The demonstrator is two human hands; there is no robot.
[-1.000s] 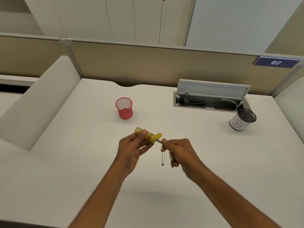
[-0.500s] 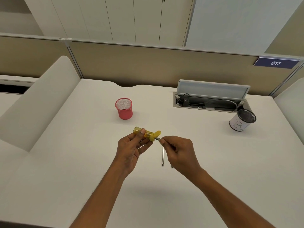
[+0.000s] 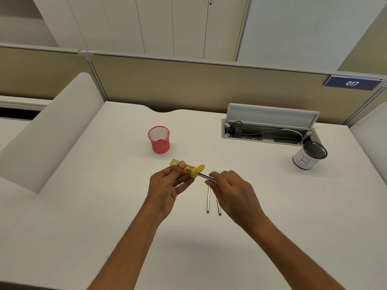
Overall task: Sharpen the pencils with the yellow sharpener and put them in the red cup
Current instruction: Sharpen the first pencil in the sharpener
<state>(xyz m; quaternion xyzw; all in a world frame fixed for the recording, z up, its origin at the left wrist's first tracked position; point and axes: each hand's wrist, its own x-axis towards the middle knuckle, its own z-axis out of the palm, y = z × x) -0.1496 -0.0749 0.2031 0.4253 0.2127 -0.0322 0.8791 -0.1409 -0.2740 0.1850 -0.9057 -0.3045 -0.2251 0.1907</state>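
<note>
White office desk [image 3: 104, 206] fills the view, backed by a beige partition [image 3: 188, 86] and pale cupboards [image 3: 167, 24]. Held above the middle of the desk is the yellow sharpener [image 3: 187, 169], a clear yellow box with a rounded cap at its right end. A person's left hand [image 3: 165, 189] grips it, thumb pressed on top and fingers curled beneath. Just right of the sharpener, the right hand [image 3: 232, 191], slightly blurred, pinches a dark pencil [image 3: 204, 176] in its fingertips; the pencil's tip goes into the sharpener's right end. Nearer the viewer than the sharpener and to its right, a first spare pencil [image 3: 208, 199] and a second spare pencil [image 3: 218, 208] lie side by side on the desk, close but apart. Beyond the sharpener, a little left, the red cup [image 3: 159, 140] stands upright, well apart from both hands. Far right of the sharpener sits a white cup [image 3: 310, 155] with black mesh inside, beside an open cable tray [image 3: 266, 135].
</note>
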